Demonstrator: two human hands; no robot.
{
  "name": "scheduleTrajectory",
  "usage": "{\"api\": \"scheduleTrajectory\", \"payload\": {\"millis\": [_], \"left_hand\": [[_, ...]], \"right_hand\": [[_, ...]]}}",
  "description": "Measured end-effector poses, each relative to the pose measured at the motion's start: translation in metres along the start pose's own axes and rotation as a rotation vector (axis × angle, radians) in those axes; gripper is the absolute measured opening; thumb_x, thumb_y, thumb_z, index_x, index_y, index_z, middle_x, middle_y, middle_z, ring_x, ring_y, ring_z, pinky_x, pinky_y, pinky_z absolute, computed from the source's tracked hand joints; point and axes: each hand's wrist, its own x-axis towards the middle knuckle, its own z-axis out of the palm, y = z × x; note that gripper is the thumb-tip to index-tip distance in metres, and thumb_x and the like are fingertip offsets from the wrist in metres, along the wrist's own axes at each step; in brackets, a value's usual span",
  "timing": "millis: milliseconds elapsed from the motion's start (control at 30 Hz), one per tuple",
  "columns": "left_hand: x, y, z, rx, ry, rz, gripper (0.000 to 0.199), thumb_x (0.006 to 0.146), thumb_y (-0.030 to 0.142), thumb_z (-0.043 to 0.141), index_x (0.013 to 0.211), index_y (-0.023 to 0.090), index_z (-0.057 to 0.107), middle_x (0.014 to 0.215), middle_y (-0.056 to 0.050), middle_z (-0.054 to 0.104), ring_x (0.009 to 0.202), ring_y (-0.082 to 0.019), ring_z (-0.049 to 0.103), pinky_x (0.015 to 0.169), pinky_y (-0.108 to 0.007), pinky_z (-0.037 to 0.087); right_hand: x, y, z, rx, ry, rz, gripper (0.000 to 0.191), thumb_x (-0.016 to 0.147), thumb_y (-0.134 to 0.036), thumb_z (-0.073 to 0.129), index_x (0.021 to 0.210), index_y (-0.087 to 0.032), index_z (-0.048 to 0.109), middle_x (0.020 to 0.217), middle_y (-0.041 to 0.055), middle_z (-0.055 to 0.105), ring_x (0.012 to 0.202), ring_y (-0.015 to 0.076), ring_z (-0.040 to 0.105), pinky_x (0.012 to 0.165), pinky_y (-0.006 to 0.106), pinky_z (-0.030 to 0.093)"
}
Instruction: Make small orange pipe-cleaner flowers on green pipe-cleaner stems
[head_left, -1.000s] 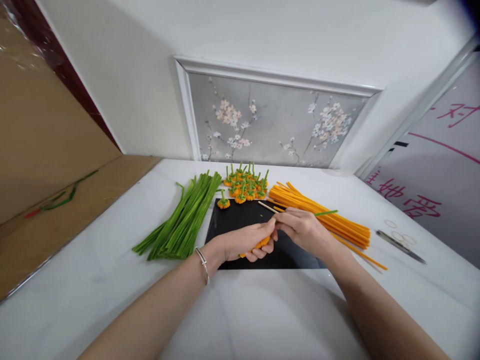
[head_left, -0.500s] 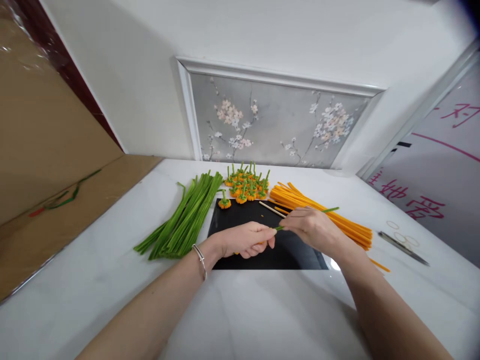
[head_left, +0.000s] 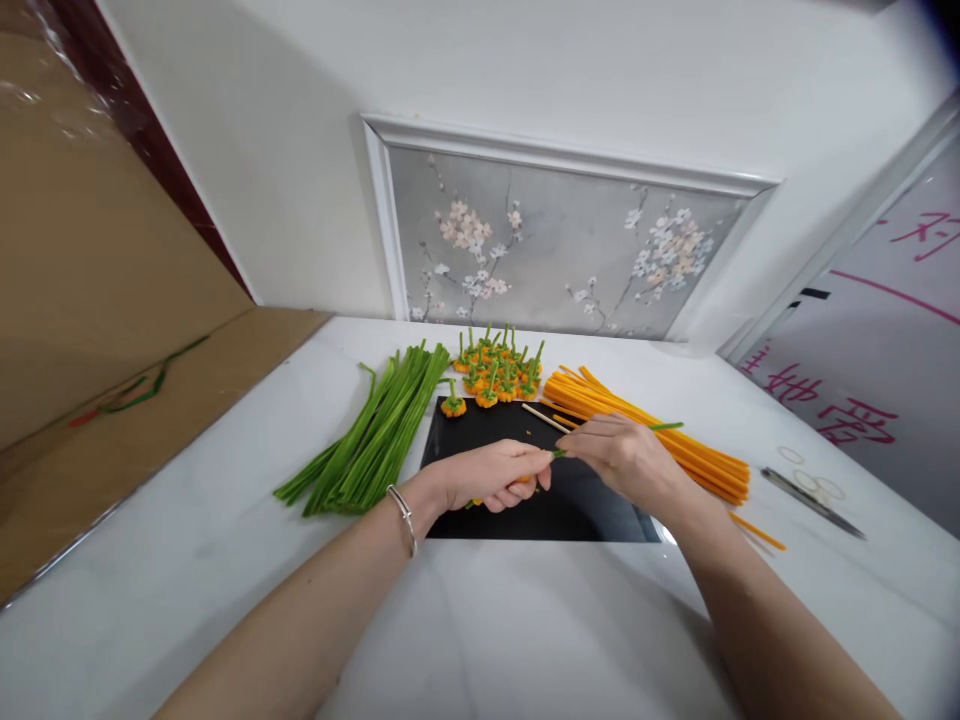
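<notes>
Over a black mat (head_left: 480,428), my left hand (head_left: 496,474) is closed around an orange and green piece, mostly hidden by the fingers. My right hand (head_left: 619,455) pinches a green stem (head_left: 666,426), whose end sticks out behind the knuckles. A short green bit shows between the fingertips of both hands. Beyond the mat stand several small orange pumpkin shapes (head_left: 486,397) with green stems. Green fuzzy sticks (head_left: 375,430) lie in a bundle to the left, and orange fuzzy sticks (head_left: 660,440) to the right.
Tweezers (head_left: 814,502) and pale rings (head_left: 810,480) lie on the white table (head_left: 480,620) at the right. A thin pale stick (head_left: 545,418) rests at the mat's back edge. Brown cardboard (head_left: 150,400) is at the left, with a wall behind.
The view has shifted slightly. Less green shows between my hands, and a little more orange is visible under my left fingers. Both hands keep their hold.
</notes>
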Motion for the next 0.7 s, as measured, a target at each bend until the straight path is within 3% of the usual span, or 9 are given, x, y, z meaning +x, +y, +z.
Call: {"api": "scheduleTrajectory", "payload": {"millis": [267, 467, 700], "left_hand": [[-0.001, -0.002, -0.003, 0.004, -0.061, -0.010, 0.047, 0.081, 0.065, 0.054, 0.079, 0.019, 0.050, 0.056, 0.009, 0.030, 0.043, -0.005, 0.018, 0.038, -0.017, 0.012], [-0.001, -0.002, -0.001, 0.047, -0.079, -0.019, 0.044, 0.085, 0.063, 0.050, 0.080, 0.019, 0.049, 0.058, 0.008, 0.031, 0.044, -0.005, 0.019, 0.038, -0.018, 0.014], [0.001, -0.004, -0.002, 0.134, -0.066, -0.044, 0.044, 0.086, 0.064, 0.047, 0.079, 0.020, 0.048, 0.056, 0.009, 0.027, 0.043, -0.005, 0.018, 0.039, -0.018, 0.014]], "right_hand": [[0.002, -0.005, 0.006, 0.002, -0.057, -0.001, 0.024, 0.096, -0.015, 0.048, 0.090, -0.020, 0.071, 0.080, 0.0048, 0.072, 0.072, 0.0151, 0.064, 0.070, 0.026, 0.049], [0.000, -0.001, 0.003, 0.041, -0.002, 0.021, 0.024, 0.096, -0.015, 0.047, 0.099, -0.020, 0.070, 0.086, 0.0054, 0.073, 0.073, 0.0158, 0.064, 0.071, 0.027, 0.049], [0.004, -0.013, 0.005, -0.056, -0.081, -0.028, 0.022, 0.095, -0.014, 0.049, 0.089, -0.020, 0.069, 0.077, 0.0033, 0.071, 0.072, 0.0150, 0.062, 0.068, 0.026, 0.044]]}}
